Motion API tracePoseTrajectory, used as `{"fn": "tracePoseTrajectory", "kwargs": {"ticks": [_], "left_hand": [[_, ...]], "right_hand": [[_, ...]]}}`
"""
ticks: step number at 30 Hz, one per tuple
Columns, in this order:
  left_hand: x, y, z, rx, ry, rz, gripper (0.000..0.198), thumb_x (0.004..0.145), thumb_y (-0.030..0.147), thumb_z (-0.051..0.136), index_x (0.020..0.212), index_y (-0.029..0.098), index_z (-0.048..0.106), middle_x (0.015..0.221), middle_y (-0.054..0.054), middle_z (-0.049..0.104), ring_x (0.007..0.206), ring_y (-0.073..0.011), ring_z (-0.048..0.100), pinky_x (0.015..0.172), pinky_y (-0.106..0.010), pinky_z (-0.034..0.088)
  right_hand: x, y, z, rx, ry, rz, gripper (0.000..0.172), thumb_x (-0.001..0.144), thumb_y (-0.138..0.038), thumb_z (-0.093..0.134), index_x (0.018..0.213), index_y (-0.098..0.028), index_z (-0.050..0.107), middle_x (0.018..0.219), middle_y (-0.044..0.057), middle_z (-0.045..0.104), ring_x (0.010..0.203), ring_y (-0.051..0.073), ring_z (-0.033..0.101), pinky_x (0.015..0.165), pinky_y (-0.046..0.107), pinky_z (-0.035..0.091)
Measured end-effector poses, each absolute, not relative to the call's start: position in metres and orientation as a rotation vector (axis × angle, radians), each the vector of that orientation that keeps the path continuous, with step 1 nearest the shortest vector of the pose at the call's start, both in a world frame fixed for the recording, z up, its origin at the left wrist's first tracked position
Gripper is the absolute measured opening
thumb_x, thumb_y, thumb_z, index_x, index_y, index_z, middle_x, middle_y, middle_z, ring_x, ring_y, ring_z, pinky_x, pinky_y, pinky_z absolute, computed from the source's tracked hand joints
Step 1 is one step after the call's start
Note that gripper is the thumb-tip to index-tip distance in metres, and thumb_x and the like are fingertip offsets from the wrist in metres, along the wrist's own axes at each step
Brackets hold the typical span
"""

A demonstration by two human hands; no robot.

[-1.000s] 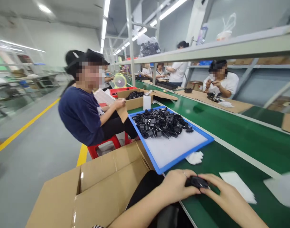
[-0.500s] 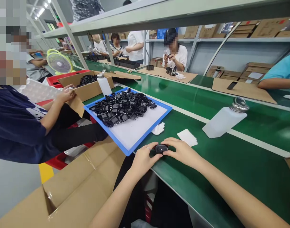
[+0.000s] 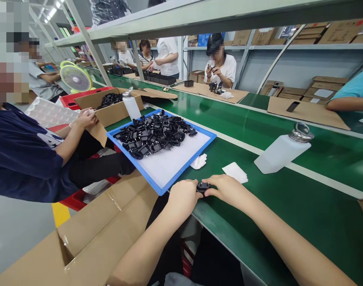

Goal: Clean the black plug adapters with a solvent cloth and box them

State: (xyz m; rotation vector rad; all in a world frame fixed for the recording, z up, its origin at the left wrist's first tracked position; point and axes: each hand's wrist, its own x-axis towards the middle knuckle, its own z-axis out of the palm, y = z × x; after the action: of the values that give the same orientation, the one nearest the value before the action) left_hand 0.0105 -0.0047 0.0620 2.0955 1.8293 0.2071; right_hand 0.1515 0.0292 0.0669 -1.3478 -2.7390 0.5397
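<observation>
Plug point(image 3: 203, 186): black, held between both hands over the near edge of the bench point(image 3: 324, 214); whether it touches the surface I cannot tell.
Left hand point(image 3: 184, 197): fingers and thumb closed on the plug's left end; the back of the hand hides part of the grip.
Right hand point(image 3: 229, 190): fingertips clamped on the right end, thumb below, which probably steadies the plug from both sides and leaves its middle in sight.
Tray point(image 3: 187, 166): blue-rimmed, its near corner just beside the left hand, seemingly placed for a short reach.
Pile point(image 3: 151, 135): black plugs heaped toward the tray's far side, the near part bare, perhaps for access.
Tissue point(image 3: 199, 161): crumpled, against the tray's rim.
Cards point(image 3: 235, 172): white, just beyond the right hand, likely for convenience.
Bottle point(image 3: 284, 153): farther right, well apart from the plug, maybe to avoid knocks.
</observation>
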Motion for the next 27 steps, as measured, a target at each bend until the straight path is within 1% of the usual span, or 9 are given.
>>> {"fn": "tracePoseTrajectory", "kwargs": {"ticks": [4,7,10,12,15,17,20,23,27], "left_hand": [[0.016,0.004,0.08,2.159,1.789,-0.054,0.017,0.061,0.028,0.06,0.071,0.015,0.062,0.068,-0.008,0.062,0.067,-0.024,0.058,0.056,-0.03,0.043],[0.02,0.011,0.089,2.181,1.745,-0.129,0.017,0.056,0.023,0.064,0.07,0.013,0.062,0.069,-0.01,0.062,0.067,-0.0238,0.058,0.054,-0.028,0.042],[0.018,0.013,0.09,2.197,1.733,-0.137,0.018,0.057,0.023,0.063,0.07,0.012,0.062,0.069,-0.011,0.062,0.066,-0.0233,0.058,0.054,-0.026,0.041],[0.011,0.011,0.082,2.207,1.686,-0.03,0.02,0.059,0.03,0.061,0.071,0.014,0.062,0.067,-0.008,0.062,0.064,-0.0216,0.057,0.053,-0.025,0.04],[-0.004,0.004,0.061,2.116,1.49,0.313,0.026,0.065,0.038,0.053,0.08,0.019,0.061,0.062,-0.001,0.061,0.059,-0.0162,0.056,0.051,-0.022,0.038],[-0.013,0.0,0.047,1.981,1.394,0.503,0.028,0.068,0.038,0.048,0.09,0.022,0.057,0.064,0.002,0.061,0.058,-0.0129,0.055,0.052,-0.02,0.038],[-0.018,-0.004,0.041,1.889,1.37,0.57,0.03,0.068,0.035,0.05,0.095,0.022,0.055,0.072,0.002,0.062,0.06,-0.0118,0.055,0.054,-0.02,0.039],[-0.009,-0.003,0.052,2.03,1.39,0.438,0.023,0.064,0.032,0.055,0.084,0.021,0.06,0.071,0.0,0.063,0.062,-0.015,0.056,0.055,-0.022,0.038],[0.016,0.0,0.072,2.261,1.511,0.131,0.01,0.062,0.026,0.057,0.065,0.017,0.062,0.058,-0.005,0.061,0.058,-0.0208,0.057,0.047,-0.024,0.035]], "right_hand": [[0.15,0.033,0.07,-1.4,-2.765,0.642,0.022,0.069,-0.03,0.055,0.088,-0.02,0.06,0.086,0.003,0.061,0.077,0.021,0.055,0.062,0.029,0.043],[0.149,0.034,0.069,-1.478,-2.731,0.726,0.019,0.067,-0.026,0.055,0.085,-0.021,0.06,0.08,0.002,0.062,0.074,0.021,0.055,0.058,0.028,0.042],[0.15,0.032,0.066,-1.488,-2.655,0.777,0.023,0.067,-0.024,0.053,0.088,-0.021,0.059,0.087,0.003,0.061,0.08,0.022,0.054,0.062,0.029,0.042],[0.151,0.031,0.064,-1.465,-2.597,0.815,0.024,0.068,-0.024,0.052,0.09,-0.02,0.058,0.093,0.003,0.059,0.083,0.021,0.053,0.066,0.029,0.042],[0.154,0.03,0.061,-1.419,-2.54,0.878,0.023,0.068,-0.024,0.05,0.09,-0.021,0.057,0.092,0.001,0.059,0.082,0.02,0.053,0.067,0.029,0.041],[0.155,0.03,0.061,-1.404,-2.517,0.898,0.023,0.068,-0.025,0.05,0.089,-0.021,0.057,0.089,0.001,0.06,0.079,0.019,0.054,0.066,0.028,0.041],[0.155,0.028,0.064,-1.401,-2.545,0.879,0.02,0.066,-0.027,0.052,0.085,-0.022,0.059,0.083,0.001,0.061,0.075,0.019,0.055,0.062,0.027,0.042],[0.155,0.023,0.07,-1.442,-2.626,0.792,0.017,0.063,-0.026,0.057,0.079,-0.022,0.061,0.077,0.002,0.061,0.072,0.02,0.055,0.056,0.025,0.041],[0.154,0.015,0.081,-1.634,-2.744,0.582,0.007,0.061,-0.022,0.058,0.066,-0.02,0.061,0.068,0.003,0.06,0.06,0.02,0.055,0.046,0.025,0.036]]}}
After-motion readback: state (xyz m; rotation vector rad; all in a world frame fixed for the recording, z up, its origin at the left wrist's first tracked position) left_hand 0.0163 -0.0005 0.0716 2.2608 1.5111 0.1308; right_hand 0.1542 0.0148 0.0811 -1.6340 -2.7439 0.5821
